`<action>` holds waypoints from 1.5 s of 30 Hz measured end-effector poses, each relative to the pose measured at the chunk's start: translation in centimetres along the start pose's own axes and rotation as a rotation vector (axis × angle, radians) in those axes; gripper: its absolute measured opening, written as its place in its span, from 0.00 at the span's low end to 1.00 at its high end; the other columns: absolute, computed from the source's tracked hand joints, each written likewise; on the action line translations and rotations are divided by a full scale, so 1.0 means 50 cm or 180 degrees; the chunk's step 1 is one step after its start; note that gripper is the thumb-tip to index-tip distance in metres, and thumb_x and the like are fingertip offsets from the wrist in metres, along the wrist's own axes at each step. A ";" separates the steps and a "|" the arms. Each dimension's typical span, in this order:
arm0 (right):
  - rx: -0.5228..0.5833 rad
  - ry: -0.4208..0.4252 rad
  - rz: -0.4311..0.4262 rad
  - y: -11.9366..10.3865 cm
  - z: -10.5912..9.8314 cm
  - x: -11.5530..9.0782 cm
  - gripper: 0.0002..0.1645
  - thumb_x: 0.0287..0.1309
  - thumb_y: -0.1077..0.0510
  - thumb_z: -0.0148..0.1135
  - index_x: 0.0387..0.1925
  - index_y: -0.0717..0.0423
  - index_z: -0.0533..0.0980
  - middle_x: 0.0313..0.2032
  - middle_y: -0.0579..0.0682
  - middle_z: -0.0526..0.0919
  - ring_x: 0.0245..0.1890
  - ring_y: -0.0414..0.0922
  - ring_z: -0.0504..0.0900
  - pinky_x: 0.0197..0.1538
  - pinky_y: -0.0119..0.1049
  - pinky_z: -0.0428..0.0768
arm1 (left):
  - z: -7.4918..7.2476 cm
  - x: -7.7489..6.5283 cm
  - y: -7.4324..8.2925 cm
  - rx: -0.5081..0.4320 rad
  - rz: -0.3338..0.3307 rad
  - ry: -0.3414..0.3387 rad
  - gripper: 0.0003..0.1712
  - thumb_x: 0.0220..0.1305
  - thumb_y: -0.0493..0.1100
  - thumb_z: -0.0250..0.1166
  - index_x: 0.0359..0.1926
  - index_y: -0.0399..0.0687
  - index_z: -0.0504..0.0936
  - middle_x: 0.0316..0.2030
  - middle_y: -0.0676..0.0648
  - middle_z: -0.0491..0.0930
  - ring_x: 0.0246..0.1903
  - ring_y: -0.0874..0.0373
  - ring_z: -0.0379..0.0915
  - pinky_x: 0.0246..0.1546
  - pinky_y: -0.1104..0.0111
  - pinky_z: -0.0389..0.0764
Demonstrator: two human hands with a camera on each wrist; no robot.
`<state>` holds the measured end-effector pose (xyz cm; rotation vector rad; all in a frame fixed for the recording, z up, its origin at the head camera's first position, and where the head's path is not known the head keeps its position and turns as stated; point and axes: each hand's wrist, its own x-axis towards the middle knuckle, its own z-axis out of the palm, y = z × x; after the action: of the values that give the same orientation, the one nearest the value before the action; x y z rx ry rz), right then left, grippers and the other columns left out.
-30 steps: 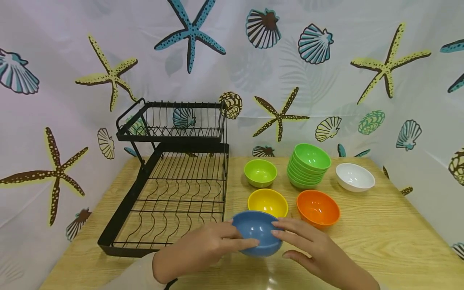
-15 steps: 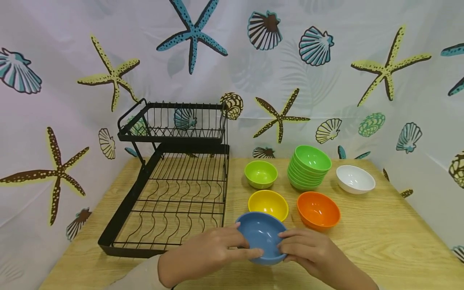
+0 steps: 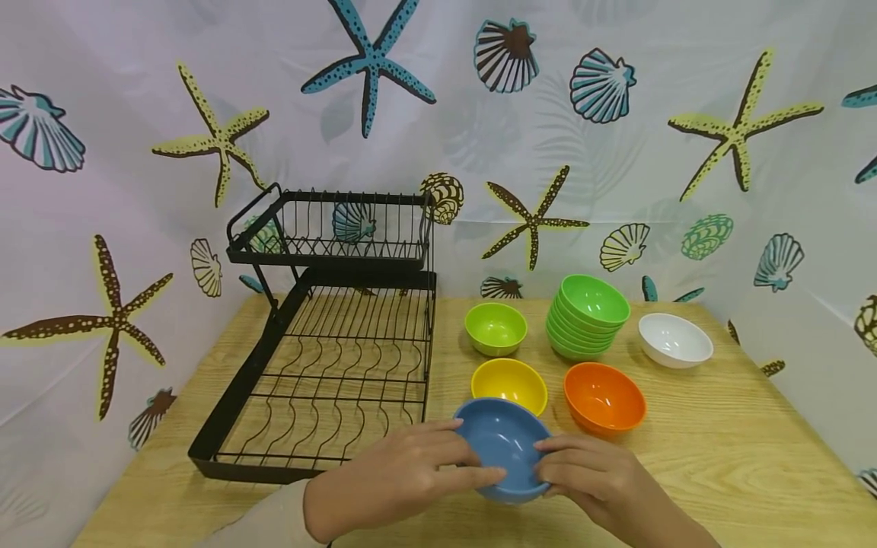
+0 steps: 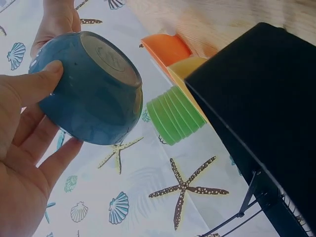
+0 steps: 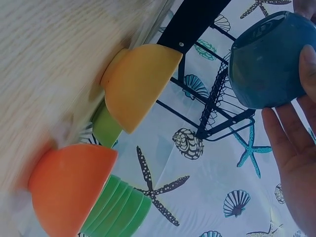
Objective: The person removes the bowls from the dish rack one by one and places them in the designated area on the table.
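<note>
Both hands hold a blue bowl (image 3: 505,445) in front of the yellow bowl (image 3: 510,382), its inside facing up in the head view. My left hand (image 3: 404,476) grips the left side; in the left wrist view its thumb (image 4: 52,71) presses the outer wall and its fingers reach the rim. On the right side, my right hand (image 3: 592,472) pinches the rim, fingertips over the edge and thumb underneath. Both wrist views show the blue bowl raised above the table, its pale base ring (image 4: 111,59) visible from below.
A two-tier black dish rack (image 3: 236,472) stands on the left of the wooden table (image 3: 747,457). Behind the hands are an orange bowl (image 3: 604,399), a lime bowl (image 3: 496,329), a stack of green bowls (image 3: 588,323) and a white bowl (image 3: 674,340). A patterned curtain (image 3: 438,99) surrounds the table.
The blue bowl has shifted right and slightly toward me. My right hand, its thumb apart from the bowl a second ago, has closed onto the rim. My left hand has moved right with the bowl.
</note>
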<state>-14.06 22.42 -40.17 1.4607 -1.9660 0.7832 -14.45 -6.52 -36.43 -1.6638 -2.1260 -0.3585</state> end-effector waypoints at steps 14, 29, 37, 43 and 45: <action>-0.0770 0.0418 0.0445 0.021 -0.084 -0.045 0.22 0.67 0.46 0.52 0.34 0.58 0.84 0.35 0.51 0.86 0.51 0.35 0.80 0.57 0.23 0.72 | 0.000 -0.035 -0.030 0.0008 -0.0486 -0.0040 0.42 0.61 0.51 0.67 0.73 0.54 0.59 0.73 0.46 0.53 0.72 0.49 0.48 0.69 0.54 0.58; -0.2341 0.0335 0.1830 0.080 -0.192 -0.194 0.47 0.64 0.31 0.34 0.30 0.67 0.83 0.28 0.64 0.85 0.29 0.63 0.84 0.34 0.42 0.83 | -0.021 -0.084 -0.062 0.0141 -0.1410 -0.0201 0.36 0.67 0.57 0.59 0.72 0.59 0.60 0.72 0.49 0.56 0.72 0.50 0.48 0.68 0.49 0.57; -0.2380 0.0016 0.2093 0.126 -0.208 -0.257 0.37 0.66 0.38 0.46 0.29 0.67 0.83 0.25 0.65 0.84 0.19 0.61 0.81 0.21 0.54 0.78 | -0.038 -0.103 -0.074 0.0100 -0.1531 -0.0178 0.38 0.66 0.56 0.61 0.73 0.60 0.58 0.73 0.49 0.53 0.72 0.48 0.47 0.67 0.48 0.57; -0.2322 -0.0601 0.2588 0.142 -0.221 -0.269 0.10 0.43 0.66 0.73 0.31 0.67 0.83 0.21 0.60 0.83 0.11 0.46 0.74 0.15 0.41 0.72 | -0.036 -0.109 -0.072 0.0042 -0.1608 -0.0183 0.38 0.65 0.53 0.63 0.72 0.62 0.59 0.73 0.50 0.52 0.72 0.48 0.47 0.68 0.48 0.57; -0.2264 -0.0768 0.2709 0.145 -0.226 -0.270 0.10 0.44 0.66 0.73 0.32 0.68 0.83 0.21 0.58 0.83 0.11 0.42 0.72 0.15 0.38 0.71 | -0.036 -0.109 -0.071 0.0051 -0.1620 -0.0209 0.37 0.65 0.53 0.62 0.72 0.62 0.59 0.73 0.50 0.52 0.72 0.48 0.47 0.68 0.49 0.57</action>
<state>-16.64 40.99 -43.33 0.2840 -2.6810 0.1394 -16.49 -12.90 -37.25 -1.1170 -2.5789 -0.4353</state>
